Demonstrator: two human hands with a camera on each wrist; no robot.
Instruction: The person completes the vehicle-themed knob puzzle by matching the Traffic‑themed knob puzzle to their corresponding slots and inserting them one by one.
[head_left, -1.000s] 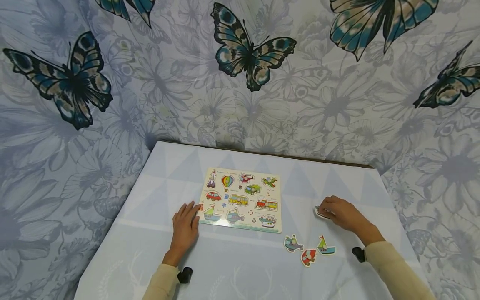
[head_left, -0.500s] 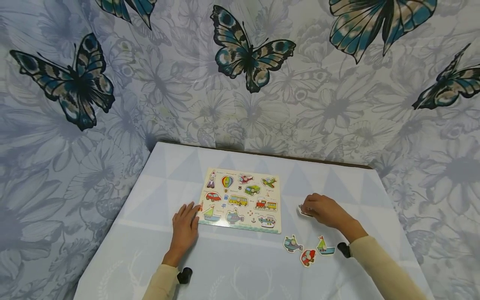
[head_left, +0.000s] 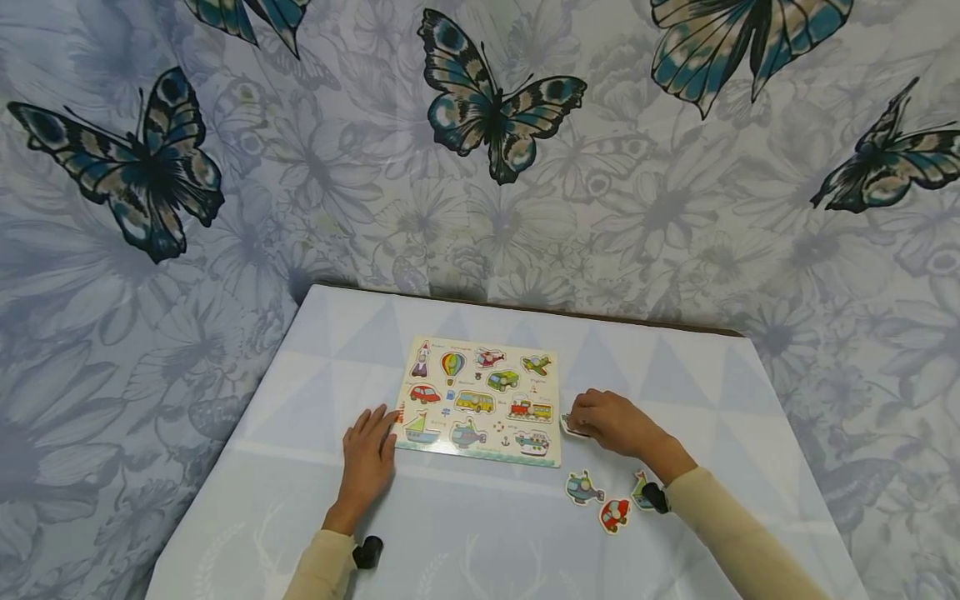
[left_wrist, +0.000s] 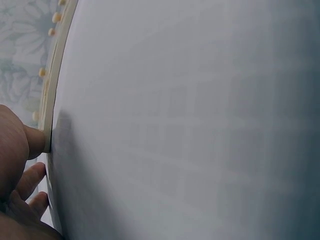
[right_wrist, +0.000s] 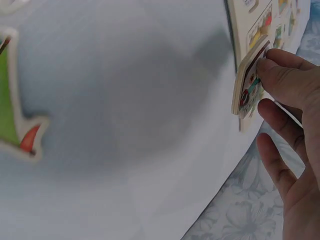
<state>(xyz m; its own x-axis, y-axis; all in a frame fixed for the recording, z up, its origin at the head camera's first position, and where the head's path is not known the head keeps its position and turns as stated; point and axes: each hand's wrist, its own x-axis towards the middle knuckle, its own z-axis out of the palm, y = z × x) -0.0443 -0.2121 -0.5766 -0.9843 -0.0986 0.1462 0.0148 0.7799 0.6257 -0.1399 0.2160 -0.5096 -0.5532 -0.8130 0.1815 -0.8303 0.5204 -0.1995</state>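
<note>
A cream wooden puzzle board (head_left: 492, 454) printed with vehicles lies on the table; its edge and small round pegs show in the left wrist view. My left hand (head_left: 367, 457) rests flat beside it, its spread fingertips touching the board's left edge. Between thumb and fingertips, my right hand (head_left: 615, 421) pinches a thick white-edged wooden puzzle piece (right_wrist: 246, 87) just off the board's right edge. The piece is tilted, and fingers cover much of its picture. Nearer me lie a grey-blue submarine piece (head_left: 583, 488), a red vehicle piece (head_left: 615, 516) and a sailboat piece (head_left: 640, 483).
A pale patterned cloth covers the table (head_left: 480, 533). Its far edge meets a butterfly-and-flower wall hanging (head_left: 495, 233). The black wrist camera (head_left: 655, 497) on the right sleeve hides part of the sailboat piece.
My right hand has moved left across the table with the puzzle piece, up to the board's right side. The left hand and the board have stayed in place.
</note>
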